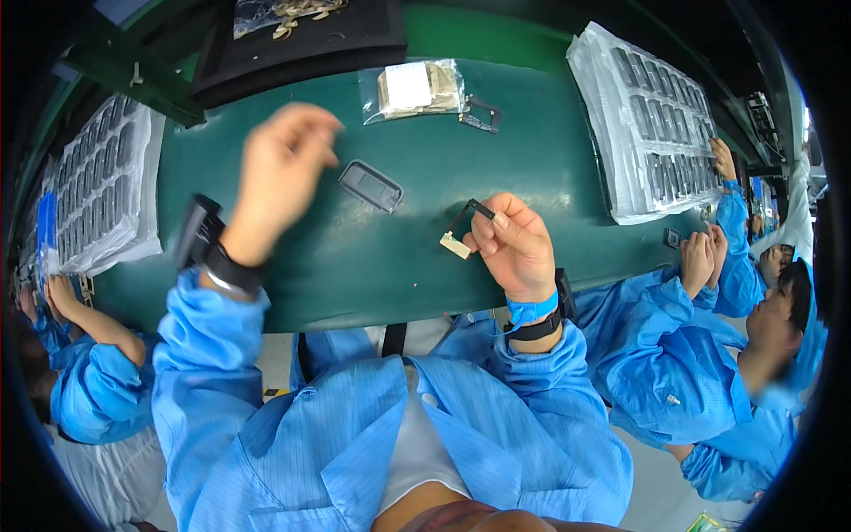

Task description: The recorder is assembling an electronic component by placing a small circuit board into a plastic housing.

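My right hand [516,248] pinches a thin black frame-like part [480,209] between thumb and fingers. A small cream-coloured strip [455,246] hangs at the lower end of that part. My left hand [288,160] is raised over the left of the table, smeared by motion, its fingers bent; whether anything is between them does not show. Nearest to it, between my hands, lies a dark grey rectangular casing [371,185] with a raised rim. Farther back, a clear bag [411,89] of cream-coloured pieces with a white label rests beside another black frame part [480,114].
On the green tabletop [292,293], trays of dark casings stand at the right [651,124] and left [111,177]. A black box [297,55] sits at the back with a bag on it. Co-workers in blue sleeves work at both sides, a hand [697,262] near the right tray.
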### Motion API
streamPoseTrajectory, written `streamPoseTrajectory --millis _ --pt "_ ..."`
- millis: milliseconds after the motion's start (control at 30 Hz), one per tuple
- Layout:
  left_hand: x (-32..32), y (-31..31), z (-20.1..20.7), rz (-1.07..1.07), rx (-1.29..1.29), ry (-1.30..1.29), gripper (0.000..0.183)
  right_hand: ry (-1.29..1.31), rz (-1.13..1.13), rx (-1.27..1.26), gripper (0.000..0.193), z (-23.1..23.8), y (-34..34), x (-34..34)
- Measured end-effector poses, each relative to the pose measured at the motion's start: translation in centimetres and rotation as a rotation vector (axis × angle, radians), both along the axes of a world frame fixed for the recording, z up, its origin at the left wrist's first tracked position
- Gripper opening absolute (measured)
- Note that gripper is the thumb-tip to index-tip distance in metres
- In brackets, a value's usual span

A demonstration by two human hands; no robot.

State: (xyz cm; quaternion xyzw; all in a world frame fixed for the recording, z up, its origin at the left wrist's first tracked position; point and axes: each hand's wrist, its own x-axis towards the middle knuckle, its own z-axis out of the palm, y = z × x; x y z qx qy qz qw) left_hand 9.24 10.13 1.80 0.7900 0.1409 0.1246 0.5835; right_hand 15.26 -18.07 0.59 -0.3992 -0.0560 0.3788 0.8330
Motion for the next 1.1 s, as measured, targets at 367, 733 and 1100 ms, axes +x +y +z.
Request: streamPoseTrajectory --millis 367,733,1100 --pt "-8.1 -10.0 -2.0 -0.499 -1.463 0.115 0.018 -0.031 0.297 0.056 0.014 0.2 1.6 -1.2" --pt "-8.5 -10.0 -0.9 -0.463 -1.257 0.094 0.016 -1.007 -0.230 -0.551 0.016 2.9 0.8 -4.0" --pt "-8.7 -9.6 -0.7 -0.407 -1.097 0.144 0.014 -1.274 0.098 -0.609 0.012 4.1 2.1 -5.2"
